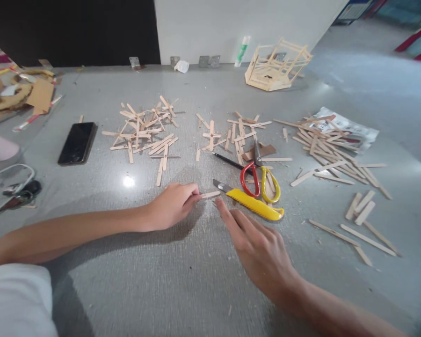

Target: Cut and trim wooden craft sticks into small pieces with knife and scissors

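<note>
My left hand [173,204] lies on the grey floor and pinches one end of a short wooden stick [210,194]. My right hand [256,243] is flat and spread, its fingertips just below the stick and beside a yellow utility knife [254,205]. It holds nothing. Scissors [259,180] with one red and one yellow handle lie just behind the knife. Piles of wooden craft sticks lie beyond, one at the left [143,128], one in the middle [231,133].
More sticks [333,150] lie at the right over a plastic packet [351,128]. A stick-built frame [277,65] and a glue tube [243,50] stand by the far wall. A black phone [77,142], cardboard scraps [28,96] and a cable [10,180] lie at the left.
</note>
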The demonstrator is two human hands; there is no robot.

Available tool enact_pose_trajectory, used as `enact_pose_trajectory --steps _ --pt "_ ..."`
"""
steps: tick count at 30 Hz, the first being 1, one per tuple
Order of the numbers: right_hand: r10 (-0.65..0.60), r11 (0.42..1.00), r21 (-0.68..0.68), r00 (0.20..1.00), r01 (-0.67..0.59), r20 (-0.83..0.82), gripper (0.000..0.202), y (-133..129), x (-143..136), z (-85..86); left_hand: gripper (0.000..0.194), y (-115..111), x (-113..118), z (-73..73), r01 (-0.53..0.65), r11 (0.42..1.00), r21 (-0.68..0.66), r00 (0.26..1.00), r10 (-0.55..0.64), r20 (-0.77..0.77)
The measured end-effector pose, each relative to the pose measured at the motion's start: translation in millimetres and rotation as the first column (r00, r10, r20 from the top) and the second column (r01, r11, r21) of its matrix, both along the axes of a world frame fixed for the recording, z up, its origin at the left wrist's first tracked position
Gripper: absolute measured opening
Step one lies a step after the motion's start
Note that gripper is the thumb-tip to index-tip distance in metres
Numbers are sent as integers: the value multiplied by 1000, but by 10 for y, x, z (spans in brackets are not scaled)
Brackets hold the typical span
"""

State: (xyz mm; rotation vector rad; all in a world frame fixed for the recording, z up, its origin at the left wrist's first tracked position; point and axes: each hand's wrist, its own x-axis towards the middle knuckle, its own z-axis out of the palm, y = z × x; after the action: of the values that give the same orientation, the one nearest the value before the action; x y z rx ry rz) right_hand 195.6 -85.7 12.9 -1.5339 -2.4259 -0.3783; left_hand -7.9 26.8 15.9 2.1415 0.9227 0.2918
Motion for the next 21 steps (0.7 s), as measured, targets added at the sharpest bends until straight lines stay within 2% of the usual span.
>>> enact_pose_trajectory --steps 5,10,21 --pt "-34 995 97 998 29 52 59 13 -40 -9 28 3 -6 -31 -1 1000 -2 1000 1 25" --pt "-12 992 126 995 -1 104 45 48 -47 -55 28 7 -14 -63 3 1000 17 999 -4 36" --pt "6 991 131 986 -28 164 42 94 -61 -71 26 -17 10 -59 -12 999 38 1000 12 1"
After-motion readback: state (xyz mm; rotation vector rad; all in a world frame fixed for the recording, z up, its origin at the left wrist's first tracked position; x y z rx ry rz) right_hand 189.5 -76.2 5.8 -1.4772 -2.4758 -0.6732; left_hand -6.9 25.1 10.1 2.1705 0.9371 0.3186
